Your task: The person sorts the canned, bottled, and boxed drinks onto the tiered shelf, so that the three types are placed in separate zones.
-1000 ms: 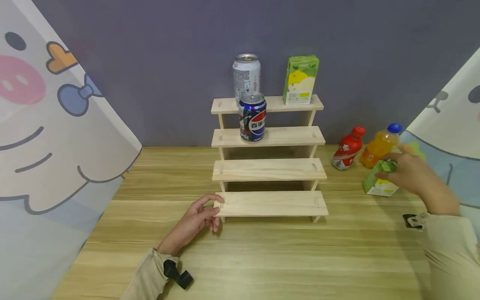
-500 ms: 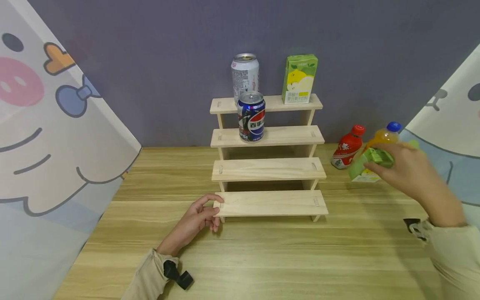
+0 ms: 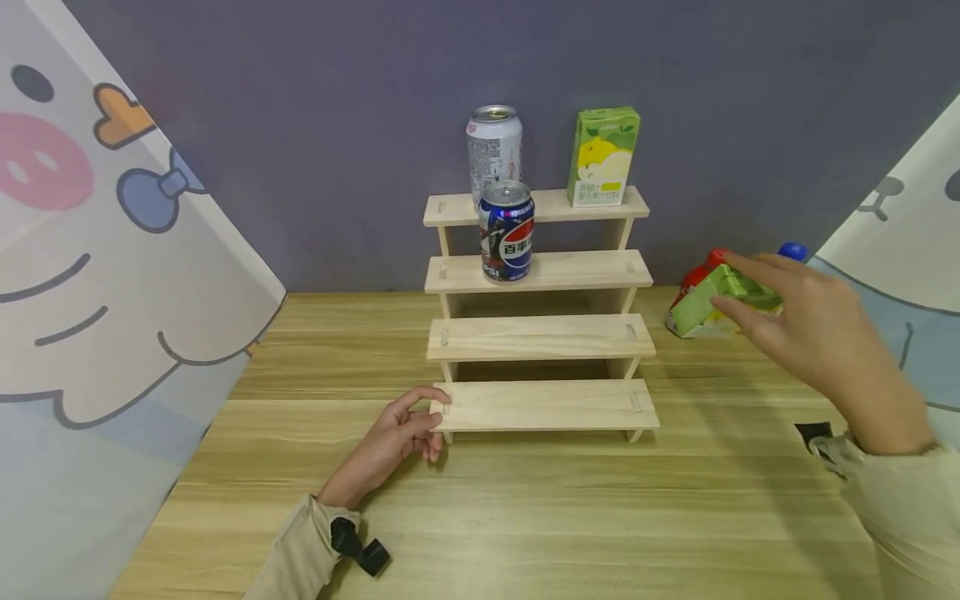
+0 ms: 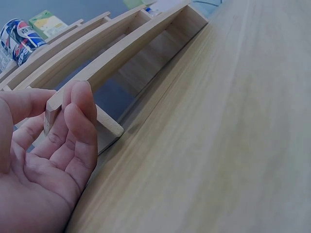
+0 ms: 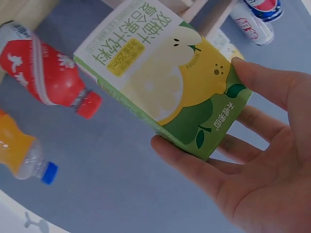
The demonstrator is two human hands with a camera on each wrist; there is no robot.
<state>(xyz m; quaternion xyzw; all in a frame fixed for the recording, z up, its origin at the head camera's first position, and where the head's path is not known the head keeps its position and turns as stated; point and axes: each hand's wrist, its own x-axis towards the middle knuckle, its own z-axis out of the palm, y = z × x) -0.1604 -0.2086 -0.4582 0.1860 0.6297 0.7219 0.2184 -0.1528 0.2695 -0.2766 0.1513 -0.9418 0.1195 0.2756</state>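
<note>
My right hand (image 3: 817, 325) pinches a green and yellow juice carton (image 5: 165, 77) near its top, thumb on one side and fingers on the other. In the head view the carton is tilted and hides part of the red bottle behind it. My left hand (image 3: 393, 442) holds the left end of the lowest step of a wooden tiered stand (image 3: 547, 406); in the left wrist view thumb and fingers grip the board's edge. A dark blue Pepsi can (image 3: 507, 233) stands on the second tier from the top. On the top tier stand a white can (image 3: 495, 146) and another juice carton (image 3: 604, 158).
At the right, beyond the held carton, are a red-capped red bottle (image 5: 46, 73) and a blue-capped orange drink bottle (image 5: 22, 148). A grey wall (image 3: 337, 167) rises behind the stand. Cartoon-printed panels (image 3: 112, 250) flank the wooden tabletop (image 3: 525, 517).
The right hand has lifted the juice carton from the table at the right and carried it left and away from me, past the bottles. The left hand stays on the stand.
</note>
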